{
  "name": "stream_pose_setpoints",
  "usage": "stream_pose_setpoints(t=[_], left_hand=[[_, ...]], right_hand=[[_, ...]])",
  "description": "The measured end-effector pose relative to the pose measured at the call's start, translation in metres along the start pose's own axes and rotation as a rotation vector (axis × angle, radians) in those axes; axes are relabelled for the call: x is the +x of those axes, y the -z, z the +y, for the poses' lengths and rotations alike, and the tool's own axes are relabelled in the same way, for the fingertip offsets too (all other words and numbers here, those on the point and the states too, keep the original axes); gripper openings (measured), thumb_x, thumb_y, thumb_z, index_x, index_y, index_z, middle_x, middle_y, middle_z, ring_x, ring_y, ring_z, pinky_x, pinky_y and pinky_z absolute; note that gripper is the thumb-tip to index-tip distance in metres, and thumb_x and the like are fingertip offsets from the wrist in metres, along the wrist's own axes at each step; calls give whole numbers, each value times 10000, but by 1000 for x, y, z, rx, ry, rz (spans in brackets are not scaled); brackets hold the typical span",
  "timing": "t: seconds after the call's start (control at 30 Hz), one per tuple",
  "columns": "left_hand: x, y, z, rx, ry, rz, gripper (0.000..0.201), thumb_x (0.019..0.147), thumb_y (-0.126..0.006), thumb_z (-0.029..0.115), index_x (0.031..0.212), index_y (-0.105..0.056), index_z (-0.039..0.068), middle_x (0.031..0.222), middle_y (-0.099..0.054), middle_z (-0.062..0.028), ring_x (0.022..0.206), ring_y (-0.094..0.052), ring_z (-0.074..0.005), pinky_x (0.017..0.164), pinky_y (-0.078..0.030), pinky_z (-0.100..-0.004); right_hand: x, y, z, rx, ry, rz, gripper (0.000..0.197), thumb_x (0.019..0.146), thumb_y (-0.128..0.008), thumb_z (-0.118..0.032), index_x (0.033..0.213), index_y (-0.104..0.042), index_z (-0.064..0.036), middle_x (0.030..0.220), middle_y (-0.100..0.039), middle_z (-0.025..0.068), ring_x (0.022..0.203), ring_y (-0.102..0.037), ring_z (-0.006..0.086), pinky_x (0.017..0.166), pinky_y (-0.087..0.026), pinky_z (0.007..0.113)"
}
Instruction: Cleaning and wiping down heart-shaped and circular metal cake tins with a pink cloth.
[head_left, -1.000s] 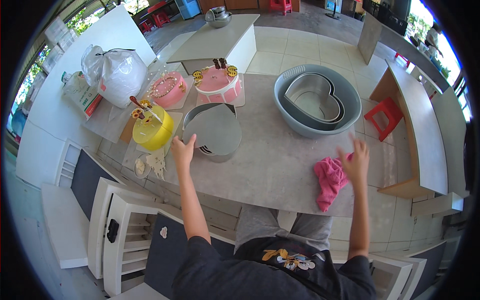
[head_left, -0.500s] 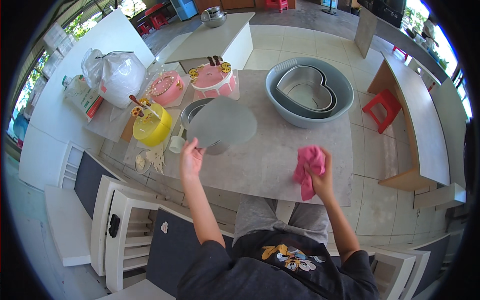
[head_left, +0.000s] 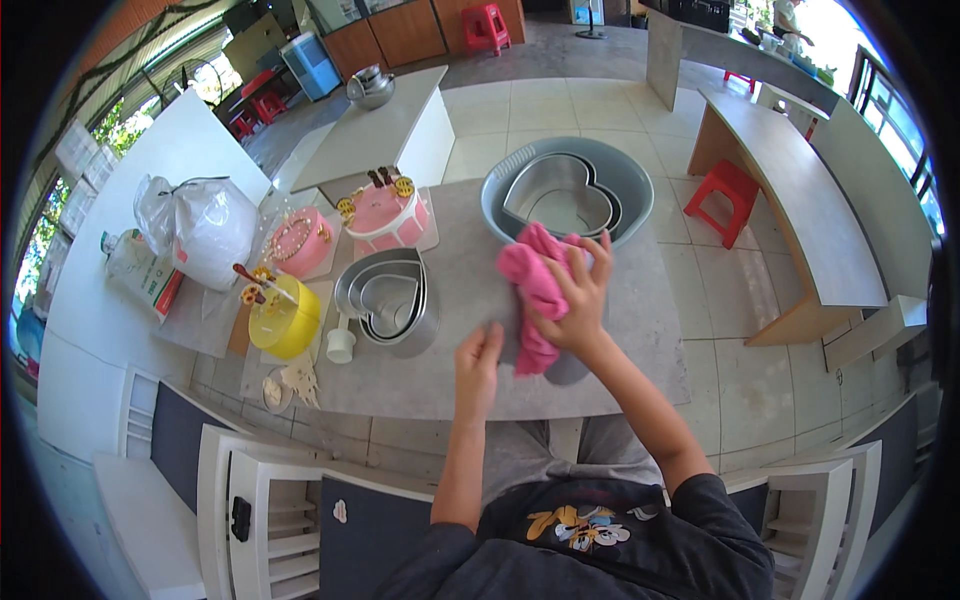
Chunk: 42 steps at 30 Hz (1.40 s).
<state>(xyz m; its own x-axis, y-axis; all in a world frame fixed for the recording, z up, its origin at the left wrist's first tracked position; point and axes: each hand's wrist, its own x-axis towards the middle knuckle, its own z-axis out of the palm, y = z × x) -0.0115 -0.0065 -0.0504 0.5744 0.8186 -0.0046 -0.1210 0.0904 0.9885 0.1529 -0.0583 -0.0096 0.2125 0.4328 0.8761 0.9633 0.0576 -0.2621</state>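
My right hand [head_left: 580, 305] presses a crumpled pink cloth [head_left: 537, 275] against a thin grey heart-like metal plate [head_left: 568, 373]. Most of the plate is hidden under the cloth and fingers. At its left side my left hand [head_left: 478, 368] is closed, pinching its edge above the table. Left of that hand, heart-shaped cake tins [head_left: 418, 335] stand nested on the table. Beyond the cloth sits a grey-blue basin [head_left: 640, 205] with more heart-shaped tins [head_left: 560, 190] inside.
On the grey table [head_left: 460, 225] at left are a yellow cake [head_left: 285, 325], two pink cakes [head_left: 385, 215], a white cup [head_left: 340, 345] and a small dish [head_left: 277, 390]. White bench backs [head_left: 230, 480] border the near side. A red stool [head_left: 725, 195] stands at right.
The plate has moved right, away from above the nested tins, which now show fully. My right hand has brought the cloth up and left onto the plate. The view has shifted.
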Motion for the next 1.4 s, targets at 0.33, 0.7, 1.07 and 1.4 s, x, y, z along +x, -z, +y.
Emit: stream_pose_setpoints(t=[0.33,0.7,1.07,1.4], left_hand=[[-75,-102,59,352,-615,-537,579,769,-659,215,1246,-394,21,1222,-440,-150,1206,-338,-292,986,-275,-350],[-118,-154,96,-44,-525,-1552,179,707,-618,94,877,-571,67,813,-564,-66,749,-565,-231,620,-442,-338],[-128,-183,25,-1,-480,-1235,127,686,-525,14,811,-502,18,838,-491,-135,759,-527,-304,657,-429,-366],[-79,-188,-91,302,-268,-869,120,661,-534,3,771,-581,-9,714,-533,-133,601,-545,-267,563,-437,-340]], right_hand=[[-63,-1,85,378,-685,79,252,788,-593,-295,733,-655,-56,578,-572,148,568,-563,340,550,-430,406],[-87,-36,90,-114,-798,-346,472,778,-506,-500,684,-630,-55,624,-581,206,621,-569,391,570,-433,457],[-103,-33,83,-208,-605,-140,479,715,-626,-403,1089,-552,-112,995,-569,165,945,-520,326,789,-389,447],[-165,36,-9,-167,-601,-353,700,810,-534,-293,1367,-202,-29,1407,-164,225,1320,-136,355,1060,-81,490]])
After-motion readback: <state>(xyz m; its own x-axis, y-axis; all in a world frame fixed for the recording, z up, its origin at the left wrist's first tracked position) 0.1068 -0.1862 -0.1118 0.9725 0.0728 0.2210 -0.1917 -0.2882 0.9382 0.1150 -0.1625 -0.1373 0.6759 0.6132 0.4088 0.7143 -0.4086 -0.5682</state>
